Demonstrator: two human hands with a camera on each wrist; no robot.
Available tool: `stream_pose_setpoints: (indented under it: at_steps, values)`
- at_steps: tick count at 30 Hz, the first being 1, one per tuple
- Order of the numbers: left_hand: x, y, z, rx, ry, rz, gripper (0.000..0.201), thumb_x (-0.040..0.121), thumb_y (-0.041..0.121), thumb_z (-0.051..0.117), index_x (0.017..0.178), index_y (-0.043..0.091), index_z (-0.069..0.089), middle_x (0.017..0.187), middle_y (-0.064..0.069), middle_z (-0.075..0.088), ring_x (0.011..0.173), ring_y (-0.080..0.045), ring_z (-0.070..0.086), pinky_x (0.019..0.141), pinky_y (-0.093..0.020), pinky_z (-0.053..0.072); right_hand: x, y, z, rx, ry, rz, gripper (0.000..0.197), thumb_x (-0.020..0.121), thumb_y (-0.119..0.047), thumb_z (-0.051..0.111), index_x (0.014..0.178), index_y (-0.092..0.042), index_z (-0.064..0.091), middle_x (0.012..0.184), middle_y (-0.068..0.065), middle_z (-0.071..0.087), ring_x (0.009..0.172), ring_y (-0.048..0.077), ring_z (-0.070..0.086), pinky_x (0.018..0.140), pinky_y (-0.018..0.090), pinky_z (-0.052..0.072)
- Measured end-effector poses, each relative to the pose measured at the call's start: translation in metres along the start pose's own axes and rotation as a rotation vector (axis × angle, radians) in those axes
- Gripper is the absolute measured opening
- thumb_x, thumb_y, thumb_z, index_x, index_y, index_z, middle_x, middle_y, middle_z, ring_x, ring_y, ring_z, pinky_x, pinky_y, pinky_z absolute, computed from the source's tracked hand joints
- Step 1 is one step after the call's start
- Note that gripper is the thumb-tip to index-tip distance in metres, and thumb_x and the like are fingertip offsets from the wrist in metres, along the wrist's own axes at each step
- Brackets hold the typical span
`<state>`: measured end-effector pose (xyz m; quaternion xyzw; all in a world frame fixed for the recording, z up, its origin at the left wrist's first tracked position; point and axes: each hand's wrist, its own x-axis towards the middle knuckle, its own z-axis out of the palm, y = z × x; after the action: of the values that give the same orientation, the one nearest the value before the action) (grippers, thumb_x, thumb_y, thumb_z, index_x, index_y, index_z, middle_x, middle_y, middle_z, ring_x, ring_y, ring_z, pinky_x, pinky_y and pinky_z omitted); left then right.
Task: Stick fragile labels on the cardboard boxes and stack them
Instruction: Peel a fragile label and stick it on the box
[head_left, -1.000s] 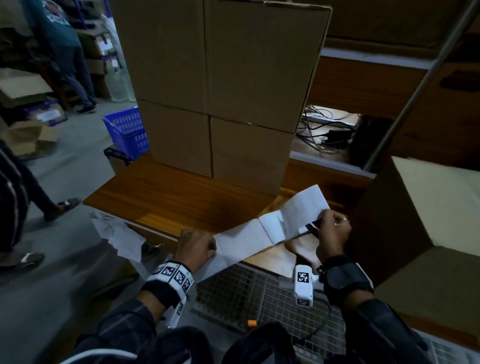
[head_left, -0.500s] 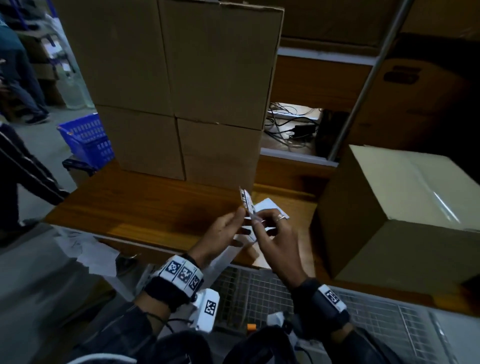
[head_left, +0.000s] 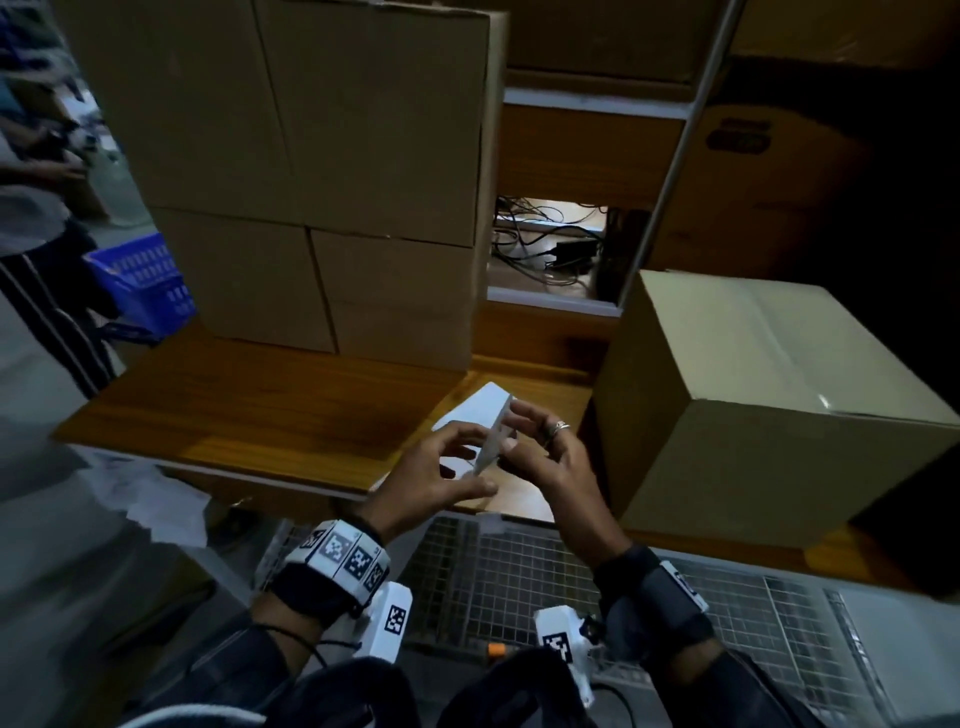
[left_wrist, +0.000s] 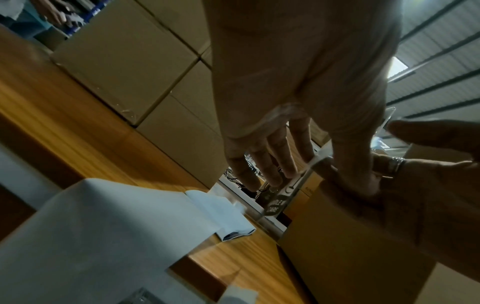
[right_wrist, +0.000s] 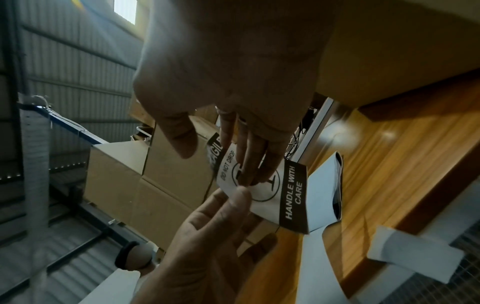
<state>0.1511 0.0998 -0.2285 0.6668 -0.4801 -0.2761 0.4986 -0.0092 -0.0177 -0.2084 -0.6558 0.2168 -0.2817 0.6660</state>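
From the head view I am seeing bare counter (head_left: 249, 410) open toward its left edge, stacked boxes (head_left: 322, 171) lining the back edge, and a single box (head_left: 753, 415) filling the right end. My left hand (head_left: 431, 475) and right hand (head_left: 550, 457) are meeting above the front edge, both pinching the fragile label (head_left: 493, 436) edge-on. In the left wrist view, fingers are spreading beside label backing (left_wrist: 103, 236) lying at the counter's front edge. In the right wrist view, the label's printed face is showing under my fingertips (right_wrist: 249, 174).
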Motion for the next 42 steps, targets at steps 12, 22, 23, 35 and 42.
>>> stream_pose_setpoints:
  at_steps: [12, 22, 23, 35, 42]
  values:
    - [-0.018, 0.056, 0.085, -0.257, 0.175, -0.065, 0.019, 0.098, 0.009, 0.064, 0.116, 0.011, 0.069, 0.112, -0.001, 0.077, 0.108, -0.021, 0.072, 0.086, -0.036, 0.061, -0.057, -0.008, -0.09, -0.064, 0.125, -0.069, 0.03, 0.098, -0.017, 0.068, 0.127, -0.017, 0.06, 0.115, 0.001, 0.07, 0.101, 0.011, 0.072, 0.072, 0.027, 0.062]
    - [-0.005, 0.112, 0.171, -0.203, 0.012, -0.039, 0.023, 0.096, 0.014, 0.068, 0.119, 0.007, 0.069, 0.112, -0.003, 0.077, 0.105, -0.021, 0.073, 0.084, -0.038, 0.062, -0.106, -0.008, -0.193, -0.006, 0.171, -0.059, 0.018, 0.101, -0.016, 0.061, 0.106, 0.0, 0.066, 0.103, 0.013, 0.074, 0.093, 0.025, 0.075, 0.072, 0.037, 0.064]
    - [0.0, 0.117, 0.179, -0.181, 0.002, -0.01, 0.025, 0.097, 0.016, 0.068, 0.121, 0.009, 0.069, 0.114, -0.001, 0.076, 0.107, -0.02, 0.073, 0.085, -0.037, 0.062, -0.109, -0.008, -0.203, -0.006, 0.195, -0.07, 0.017, 0.101, -0.015, 0.06, 0.106, 0.0, 0.066, 0.102, 0.014, 0.074, 0.093, 0.025, 0.075, 0.073, 0.038, 0.064]
    - [0.069, 0.203, 0.241, 0.566, 0.291, 0.638, 0.024, 0.099, 0.033, 0.064, 0.111, 0.016, 0.073, 0.107, 0.0, 0.074, 0.098, -0.013, 0.063, 0.083, -0.031, 0.05, -0.126, -0.013, -0.308, 0.018, 0.467, -0.058, 0.018, 0.102, -0.021, 0.058, 0.114, -0.008, 0.064, 0.109, 0.008, 0.074, 0.098, 0.023, 0.074, 0.077, 0.039, 0.064]
    - [0.115, 0.219, 0.261, 0.777, 0.109, 0.643, 0.038, 0.094, 0.045, 0.067, 0.122, 0.02, 0.07, 0.124, 0.0, 0.071, 0.117, -0.017, 0.062, 0.098, -0.045, 0.048, -0.111, -0.012, -0.323, 0.044, 0.509, -0.012, 0.021, 0.103, -0.02, 0.058, 0.115, -0.003, 0.063, 0.108, 0.009, 0.074, 0.095, 0.021, 0.074, 0.071, 0.028, 0.062]
